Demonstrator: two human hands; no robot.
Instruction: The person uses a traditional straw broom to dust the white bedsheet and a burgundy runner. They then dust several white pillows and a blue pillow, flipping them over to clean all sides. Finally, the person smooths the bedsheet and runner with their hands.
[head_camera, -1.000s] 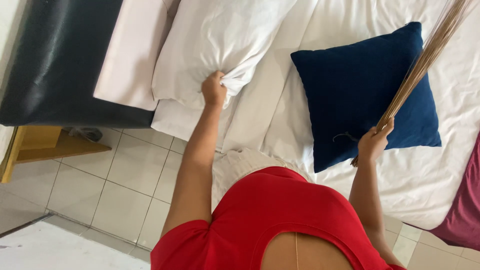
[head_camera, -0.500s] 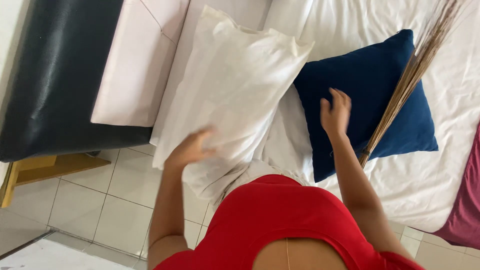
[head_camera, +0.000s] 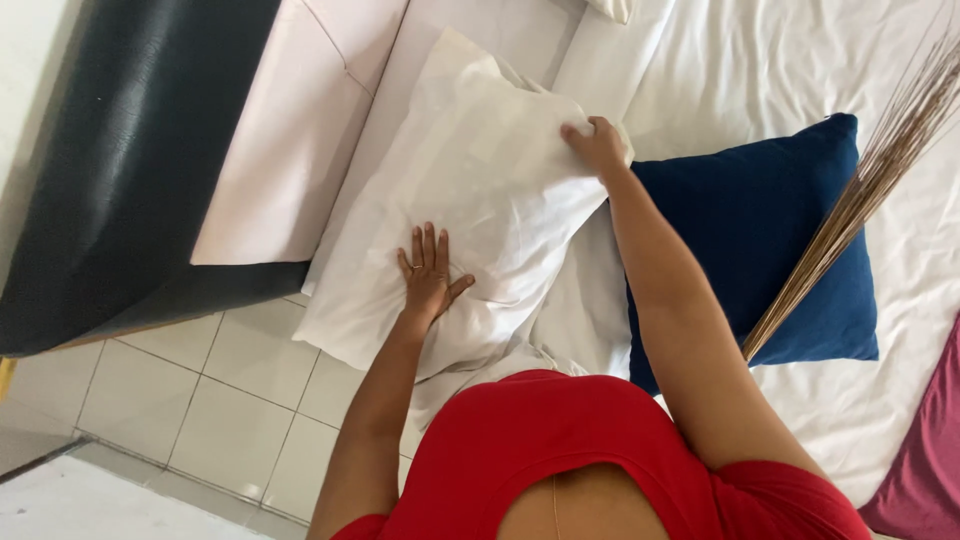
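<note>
A white pillow (head_camera: 470, 190) lies across the edge of the bed, one corner hanging over the tiled floor. My left hand (head_camera: 428, 272) rests flat on its lower part, fingers spread. My right hand (head_camera: 597, 143) grips the pillow's far right edge, where the fabric bunches. A dark blue cushion (head_camera: 765, 240) lies just right of the pillow, partly under my right forearm. A bundle of thin brown broom sticks (head_camera: 860, 195) lies loose across the blue cushion, touched by neither hand.
A white sheet (head_camera: 760, 70) covers the bed. A pale pink pillow (head_camera: 290, 130) leans by the black padded headboard (head_camera: 130, 170) on the left. Maroon cloth (head_camera: 925, 450) shows at the right edge. White floor tiles (head_camera: 200, 400) lie below.
My right hand let go of the broom sticks, which now lie on the blue cushion. The white pillow was pulled toward me and laid down; both hands moved onto it.
</note>
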